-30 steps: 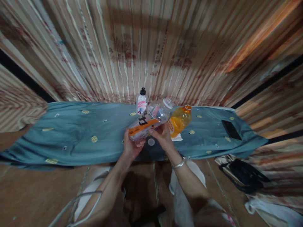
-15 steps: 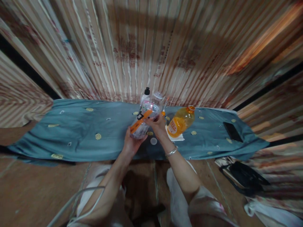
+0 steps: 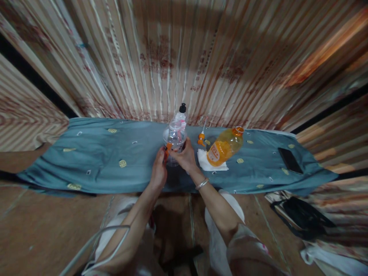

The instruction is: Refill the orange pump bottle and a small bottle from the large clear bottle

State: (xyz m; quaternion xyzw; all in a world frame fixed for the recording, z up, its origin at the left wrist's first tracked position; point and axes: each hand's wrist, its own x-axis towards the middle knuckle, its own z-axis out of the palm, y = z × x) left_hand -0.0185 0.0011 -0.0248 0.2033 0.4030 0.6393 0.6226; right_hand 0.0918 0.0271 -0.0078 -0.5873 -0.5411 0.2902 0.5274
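Observation:
A clear plastic bottle [image 3: 174,135] with an orange-and-black label stands nearly upright between my hands. My left hand [image 3: 159,167] is wrapped round its left side, low down. From the right, my right hand [image 3: 186,156] grips the lower body, its thumb across the front. Just behind this bottle is another clear bottle [image 3: 183,115] with a black cap, its lower part hidden. To the right, an orange pump head [image 3: 201,138] with a thin tube lies on the cloth. A bottle of orange liquid [image 3: 224,147] leans rightward in view, over white tissue [image 3: 203,161].
A blue-green patterned cloth [image 3: 100,161] covers the narrow table. A dark phone [image 3: 289,160] lies at its right end. Behind hangs a striped curtain [image 3: 184,57]. On the floor at right is a black bag [image 3: 301,216].
The bottle in my hands has gone from tilted to nearly upright, and my hands have closed in around it. The pump head now shows fully; a small round disc on the cloth is no longer visible.

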